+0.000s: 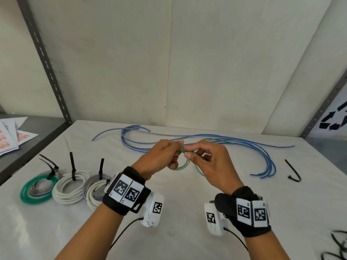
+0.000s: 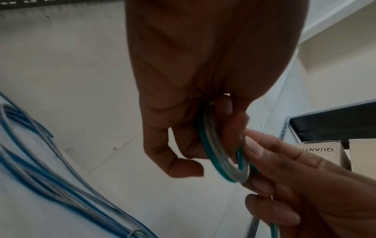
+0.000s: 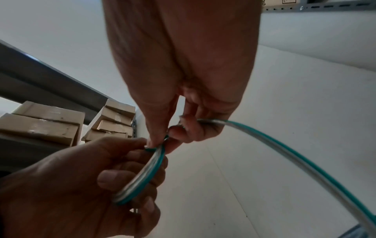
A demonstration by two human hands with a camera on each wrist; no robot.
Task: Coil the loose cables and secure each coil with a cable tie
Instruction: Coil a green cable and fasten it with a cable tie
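Observation:
A small coil of green and clear cable (image 1: 180, 166) hangs above the middle of the white table (image 1: 187, 222). My left hand (image 1: 165, 156) grips the coil (image 2: 219, 157) with curled fingers. My right hand (image 1: 202, 158) pinches the same cable (image 3: 264, 141) beside the coil (image 3: 142, 175), and the loose length trails off to the right. Loose blue and grey cables (image 1: 216, 139) lie spread across the far side of the table. One black cable tie (image 1: 293, 170) lies on the table at the right.
Three tied coils sit at the left: green (image 1: 38, 188), white (image 1: 70, 186), grey and white (image 1: 95, 190). More black ties (image 1: 336, 246) lie at the bottom right corner. Papers (image 1: 11, 136) rest on a shelf at left. Grey rack posts (image 1: 45, 59) flank the table.

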